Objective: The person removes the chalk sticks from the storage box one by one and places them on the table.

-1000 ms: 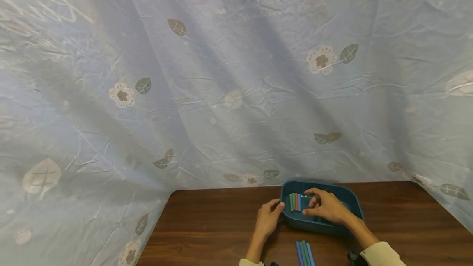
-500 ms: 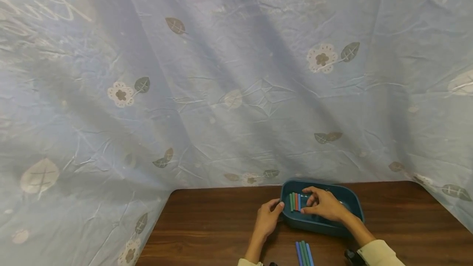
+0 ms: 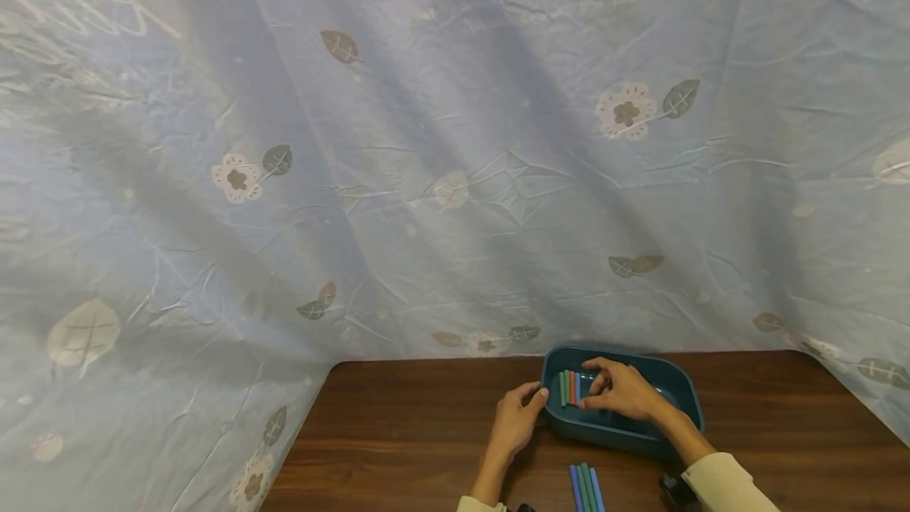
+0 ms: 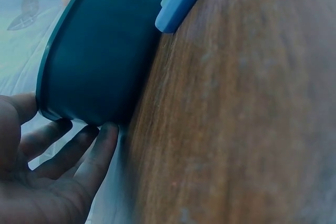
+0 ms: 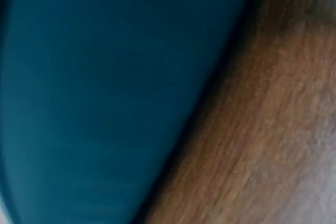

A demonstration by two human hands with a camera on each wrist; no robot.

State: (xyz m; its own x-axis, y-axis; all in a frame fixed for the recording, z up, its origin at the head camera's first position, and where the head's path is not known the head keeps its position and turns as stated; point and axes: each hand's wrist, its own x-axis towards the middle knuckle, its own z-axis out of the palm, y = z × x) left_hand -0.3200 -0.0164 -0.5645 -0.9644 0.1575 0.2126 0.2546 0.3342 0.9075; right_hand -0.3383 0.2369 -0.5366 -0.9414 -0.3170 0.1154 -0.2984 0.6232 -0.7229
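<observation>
The left grip was loosely spread, its fingertips touching the outside of the blue tub at its left end; the right grip arched over the tub, thumb and forefinger well apart beside four coloured sticks, though whether it touched them I could not tell; four more sticks lay on the counter, nearer the person.

tub on table | sticks in tub, left end | other sticks before tub
</observation>
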